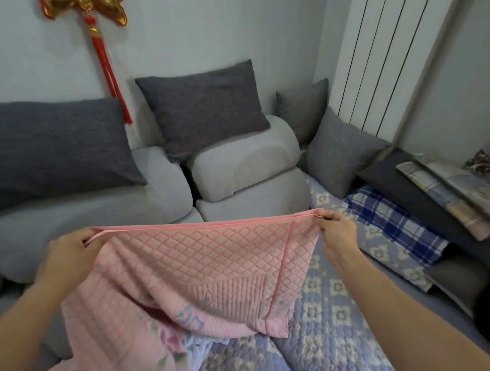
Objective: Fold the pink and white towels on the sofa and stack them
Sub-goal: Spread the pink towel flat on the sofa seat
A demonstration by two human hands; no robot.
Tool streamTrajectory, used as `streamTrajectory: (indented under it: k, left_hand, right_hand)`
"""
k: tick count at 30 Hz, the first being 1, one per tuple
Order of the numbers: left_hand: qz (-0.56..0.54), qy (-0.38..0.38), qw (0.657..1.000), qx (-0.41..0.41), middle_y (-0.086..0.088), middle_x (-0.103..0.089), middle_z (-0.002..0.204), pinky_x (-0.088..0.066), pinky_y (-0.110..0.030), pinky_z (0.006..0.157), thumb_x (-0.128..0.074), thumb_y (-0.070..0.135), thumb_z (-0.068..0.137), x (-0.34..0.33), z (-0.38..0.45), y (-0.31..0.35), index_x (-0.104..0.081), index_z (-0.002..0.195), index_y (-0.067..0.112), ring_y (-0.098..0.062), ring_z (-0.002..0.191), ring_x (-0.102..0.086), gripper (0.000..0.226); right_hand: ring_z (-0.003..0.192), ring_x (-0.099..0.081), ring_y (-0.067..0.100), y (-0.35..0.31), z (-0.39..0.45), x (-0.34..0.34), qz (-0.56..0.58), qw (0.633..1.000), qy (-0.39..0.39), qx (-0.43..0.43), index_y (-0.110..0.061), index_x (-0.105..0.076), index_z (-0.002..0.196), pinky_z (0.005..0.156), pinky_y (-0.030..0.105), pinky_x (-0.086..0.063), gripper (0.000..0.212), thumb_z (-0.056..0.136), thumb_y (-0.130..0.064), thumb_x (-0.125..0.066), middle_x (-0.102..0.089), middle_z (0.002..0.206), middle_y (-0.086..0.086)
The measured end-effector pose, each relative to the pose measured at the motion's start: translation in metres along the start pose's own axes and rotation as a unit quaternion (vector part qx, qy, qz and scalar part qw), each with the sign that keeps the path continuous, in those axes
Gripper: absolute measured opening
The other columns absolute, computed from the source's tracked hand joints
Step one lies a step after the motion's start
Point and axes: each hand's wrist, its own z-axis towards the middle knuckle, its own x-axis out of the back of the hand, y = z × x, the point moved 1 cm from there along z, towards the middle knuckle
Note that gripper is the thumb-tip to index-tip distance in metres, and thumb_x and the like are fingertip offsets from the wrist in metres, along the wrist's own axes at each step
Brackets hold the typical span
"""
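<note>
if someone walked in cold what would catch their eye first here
First, the pink towel, stretched taut mid-frame above the blue quilt, its top corners pinched in the left hand and the right hand. Next, the red and gold ornament hanging on the wall at upper left. Then the dark grey cushion propped on the pale sofa behind.

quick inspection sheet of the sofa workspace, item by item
surface: sofa seat under a blue patterned quilt
job's things: pink towel held up, its top edge stretched taut; no white towel clearly seen
clutter: blue plaid cloth, folded fabrics at right
hands: left hand and right hand each pinch a top corner
cables: nothing seen
surroundings: grey cushions, red wall ornament, white radiator
</note>
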Motion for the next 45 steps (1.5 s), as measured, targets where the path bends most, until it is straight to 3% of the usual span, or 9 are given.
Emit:
streamTrajectory:
  k: [17, 21, 23, 25, 28, 31, 36, 42, 45]
  left_hand:
    - [0.007, -0.043, 0.999, 0.013, -0.008, -0.075, 0.107, -0.049, -0.041, 0.083, -0.053, 0.047, 0.100, -0.003, -0.025, -0.022, -0.074, 0.114, 0.027, -0.035, 0.104, -0.067, 0.033]
    - [-0.010, -0.046, 0.999, -0.025, -0.006, -0.077, 0.100, -0.049, -0.040, 0.079, -0.060, 0.032, 0.099, -0.004, -0.038, -0.009, -0.076, 0.112, 0.024, -0.031, 0.096, -0.069, 0.022]
    - [0.004, -0.063, 0.997, -0.052, 0.001, -0.074, 0.081, -0.052, -0.039, 0.072, -0.065, 0.036, 0.095, -0.007, -0.043, 0.005, -0.079, 0.096, 0.025, -0.022, 0.079, -0.068, 0.018]
    - [-0.006, -0.086, 0.992, -0.089, 0.005, -0.061, 0.063, -0.048, -0.034, 0.065, -0.066, 0.044, 0.093, -0.016, -0.050, 0.026, -0.065, 0.071, 0.021, -0.011, 0.063, -0.059, 0.032]
    - [-0.070, -0.145, 0.982, -0.094, 0.016, -0.062, 0.070, -0.039, -0.014, 0.060, -0.068, 0.040, 0.092, -0.044, -0.074, 0.067, -0.056, 0.070, 0.027, 0.004, 0.059, -0.052, 0.029]
    - [-0.105, -0.229, 0.968, -0.019, 0.015, -0.056, 0.058, -0.038, -0.021, 0.058, -0.073, 0.034, 0.089, -0.097, -0.107, 0.078, -0.055, 0.064, 0.020, 0.002, 0.053, -0.043, 0.034]
    - [-0.083, -0.317, 0.942, -0.068, 0.016, -0.047, 0.059, -0.028, -0.020, 0.055, -0.073, 0.053, 0.083, -0.171, -0.155, 0.116, -0.050, 0.061, 0.038, -0.004, 0.054, -0.038, 0.035]
    - [0.029, -0.370, 0.929, -0.016, 0.011, -0.046, 0.080, -0.033, -0.019, 0.063, -0.059, 0.062, 0.079, -0.223, -0.187, 0.152, -0.046, 0.059, 0.023, -0.001, 0.068, -0.046, 0.046]
    - [0.099, -0.385, 0.918, -0.002, 0.008, -0.049, 0.093, -0.044, -0.029, 0.083, -0.042, 0.064, 0.086, -0.236, -0.213, 0.156, -0.067, 0.086, 0.017, -0.015, 0.092, -0.057, 0.053]
  right_hand:
    - [0.078, -0.054, 0.004, -0.032, -0.016, -0.002, -0.242, 0.947, -0.019, 0.210, -0.010, -0.060, 0.102, 0.068, 0.018, -0.043, 0.004, 0.100, -0.011, -0.056, -0.060, 0.091, -0.001]
    - [0.087, -0.057, 0.015, -0.036, -0.005, 0.000, -0.319, 0.920, -0.042, 0.225, -0.009, -0.062, 0.109, 0.077, 0.030, -0.049, 0.016, 0.101, -0.008, -0.048, -0.062, 0.102, 0.004]
    - [0.092, -0.059, 0.016, -0.068, 0.009, -0.003, -0.291, 0.921, 0.000, 0.260, -0.012, -0.063, 0.108, 0.086, 0.036, -0.052, 0.022, 0.100, -0.004, -0.043, -0.062, 0.103, 0.000]
    - [0.090, -0.056, 0.008, -0.121, 0.024, -0.011, -0.212, 0.934, 0.064, 0.280, -0.018, -0.061, 0.105, 0.083, 0.023, -0.048, 0.025, 0.100, -0.005, -0.039, -0.058, 0.103, -0.005]
    - [0.088, -0.051, 0.002, -0.197, 0.048, -0.026, -0.089, 0.944, 0.124, 0.293, -0.019, -0.055, 0.100, 0.075, 0.004, -0.038, 0.027, 0.098, -0.003, -0.034, -0.053, 0.094, -0.012]
    - [0.078, -0.047, 0.001, -0.215, 0.068, -0.031, -0.144, 0.935, 0.100, 0.310, -0.017, -0.054, 0.100, 0.062, 0.002, -0.035, 0.030, 0.094, 0.002, -0.031, -0.045, 0.085, -0.018]
    - [0.083, -0.053, 0.009, -0.229, 0.128, -0.002, -0.150, 0.953, 0.098, 0.243, -0.017, -0.058, 0.100, 0.075, 0.020, -0.050, 0.031, 0.081, -0.003, -0.037, -0.051, 0.086, -0.011]
    - [0.076, -0.047, 0.009, -0.246, 0.173, 0.013, -0.162, 0.956, 0.092, 0.227, -0.023, -0.051, 0.081, 0.063, 0.016, -0.041, 0.023, 0.075, -0.014, -0.031, -0.051, 0.084, -0.006]
    - [0.071, -0.041, 0.004, -0.246, 0.196, 0.011, -0.120, 0.967, 0.089, 0.205, -0.027, -0.040, 0.073, 0.057, 0.006, -0.038, 0.028, 0.081, -0.002, -0.033, -0.046, 0.080, -0.010]
